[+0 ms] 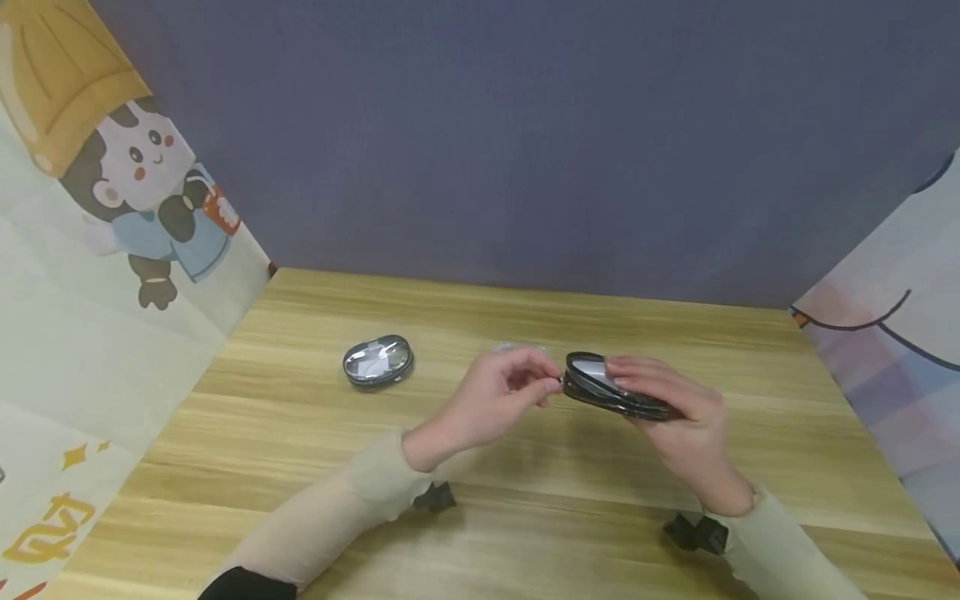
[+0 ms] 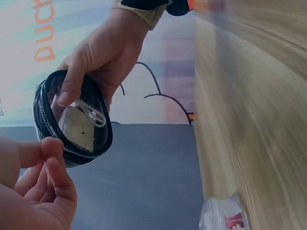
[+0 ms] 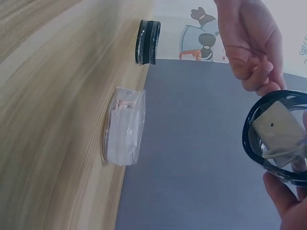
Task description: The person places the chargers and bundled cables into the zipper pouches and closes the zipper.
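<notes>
A small oval see-through pouch with black trim (image 1: 618, 405) is held up above the table by my right hand (image 1: 688, 410). My right thumb (image 2: 72, 86) lies over its clear window, with the fingers around the body. Inside show a white blocky piece (image 2: 77, 128) and a looped white cord (image 2: 92, 113). At the pouch's left end, the thumb and index finger of my left hand (image 1: 487, 400) pinch the zipper pull, which is mostly hidden by the fingertips.
Another black-trimmed clear pouch (image 1: 378, 363) lies on the wooden table (image 1: 247, 467) to the left. Behind my left hand stands a fully transparent pouch (image 3: 125, 128) with a pinkish zipper pull. A dark grey panel (image 1: 480, 150) rises at the table's back.
</notes>
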